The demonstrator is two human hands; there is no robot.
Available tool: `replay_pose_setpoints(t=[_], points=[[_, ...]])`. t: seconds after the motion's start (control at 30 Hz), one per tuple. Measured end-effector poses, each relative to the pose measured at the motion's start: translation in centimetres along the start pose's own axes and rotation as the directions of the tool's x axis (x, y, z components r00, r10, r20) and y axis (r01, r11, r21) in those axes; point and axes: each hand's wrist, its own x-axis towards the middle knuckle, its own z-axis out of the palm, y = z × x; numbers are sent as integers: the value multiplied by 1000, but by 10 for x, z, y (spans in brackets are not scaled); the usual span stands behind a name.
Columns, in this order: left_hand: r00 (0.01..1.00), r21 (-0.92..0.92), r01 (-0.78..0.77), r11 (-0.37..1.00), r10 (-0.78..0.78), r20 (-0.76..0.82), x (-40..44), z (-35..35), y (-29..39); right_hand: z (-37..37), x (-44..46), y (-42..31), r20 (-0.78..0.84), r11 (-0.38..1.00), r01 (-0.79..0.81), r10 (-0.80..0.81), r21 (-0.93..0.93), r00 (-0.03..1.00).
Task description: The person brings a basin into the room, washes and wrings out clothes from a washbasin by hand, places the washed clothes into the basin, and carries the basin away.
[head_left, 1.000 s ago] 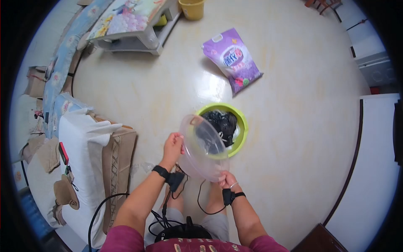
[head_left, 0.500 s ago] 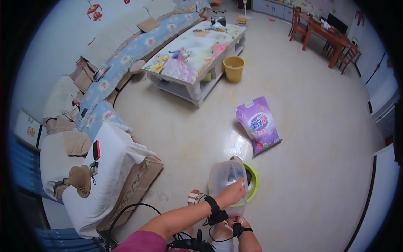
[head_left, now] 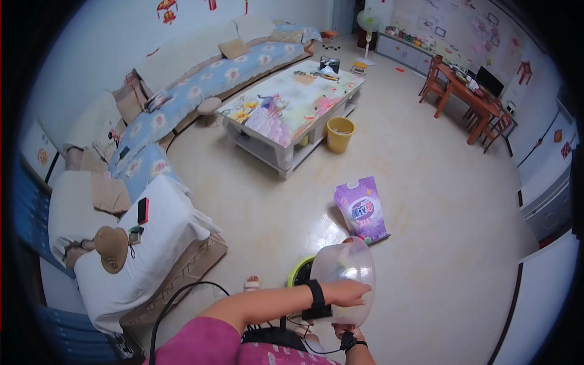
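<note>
A clear plastic basin (head_left: 345, 267), tilted on its side, is between my hands. My left hand (head_left: 350, 293) reaches across it with curled fingers near its right rim, seemingly gripping it. Below, my right hand (head_left: 344, 331) closes on the basin's lower edge, partly hidden by it. Both wrists wear black bands. Just left of the basin, a lime-green tub (head_left: 293, 274) with something dark inside stands on the floor, largely covered by the basin and my left arm. Beyond the basin, a purple detergent bag (head_left: 363, 210) stands on the floor.
A yellow bin (head_left: 340, 135) stands beside the low coffee table (head_left: 283, 155). To the left are a long sofa (head_left: 201, 88) and a white-draped seat (head_left: 164, 225) bearing a hat (head_left: 112, 249) and a phone (head_left: 143, 210). A wooden dining table (head_left: 465, 91) is at the far right.
The basin and my hands have shifted right relative to the green tub, whose left side now shows. My left arm stretches further across. The camera view has tilted upward.
</note>
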Motion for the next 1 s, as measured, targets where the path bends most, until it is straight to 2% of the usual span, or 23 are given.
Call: replay_pose_setpoints(t=[0.03,0.07,0.1,0.13,0.17,0.2,0.23,0.27,0.33,0.37,0.43,0.47,0.5,0.53,0.6,0.63,0.7,0.8,0.87,0.9,0.93,1.0], points=[[997,55,-78,995,78,10,-5,-14,-3,6,-2,9,-99,978,186,-195,-92,976],[988,103,-154,983,152,29,-11,-29,-9,11,-1,18,-182,915,351,-386,-196,904],[991,103,-135,985,132,35,-18,-53,-17,16,2,30,-180,882,469,-467,-30,866],[1000,8,-10,1000,10,21,-29,-90,-11,20,7,38,-201,800,583,-554,141,808],[993,-99,79,992,-88,-82,-49,-127,-7,19,10,39,-144,789,608,-614,-89,776],[981,-254,-19,967,-31,-193,-54,-147,-52,-4,17,27,-19,806,575,-583,-139,812],[930,-182,-112,977,39,-365,-69,-186,-74,24,16,50,-26,785,616,-616,61,787],[894,-419,-44,907,-152,-422,-99,-226,-73,31,19,50,72,845,531,-535,67,842],[694,-504,-56,862,-329,-640,-151,-288,-103,65,37,71,221,811,584,-575,31,788],[581,-524,-39,851,-407,-705,-177,-311,-106,85,49,80,211,797,603,-593,21,777],[461,-565,-110,817,-462,-758,-228,-342,-131,128,69,103,300,738,675,-645,6,703],[433,-587,-106,803,-494,-754,-247,-351,-148,152,78,111,302,729,684,-652,-1,696],[407,-605,-101,790,-522,-750,-263,-357,-161,176,88,118,295,686,714,-660,-138,691],[415,-602,-112,790,-514,-751,-275,-361,-171,197,99,124,291,630,728,-668,-270,685],[378,-698,-76,712,-628,-681,-291,-364,-188,232,119,131,342,629,745,-665,-223,664],[380,-696,-84,713,-623,-684,-293,-364,-194,245,126,133,384,641,746,-652,-181,653],[453,-740,-73,669,-639,-622,-300,-367,-204,250,136,115,432,627,750,-628,-213,648],[483,-751,-56,658,-641,-597,-299,-383,-206,255,144,90,319,462,884,-830,-66,457],[511,-751,-35,660,-634,-581,-299,-397,-214,242,144,52,408,177,979,-890,-101,203],[491,-753,-19,658,-649,-580,-299,-405,-217,252,138,46,347,122,970,-919,-210,190],[490,-749,-13,663,-648,-583,-299,-414,-221,272,130,46,118,65,922,-986,-381,119],[479,-743,7,669,-655,-585,-301,-434,-228,299,138,35,-69,33,926,-998,-377,7]])
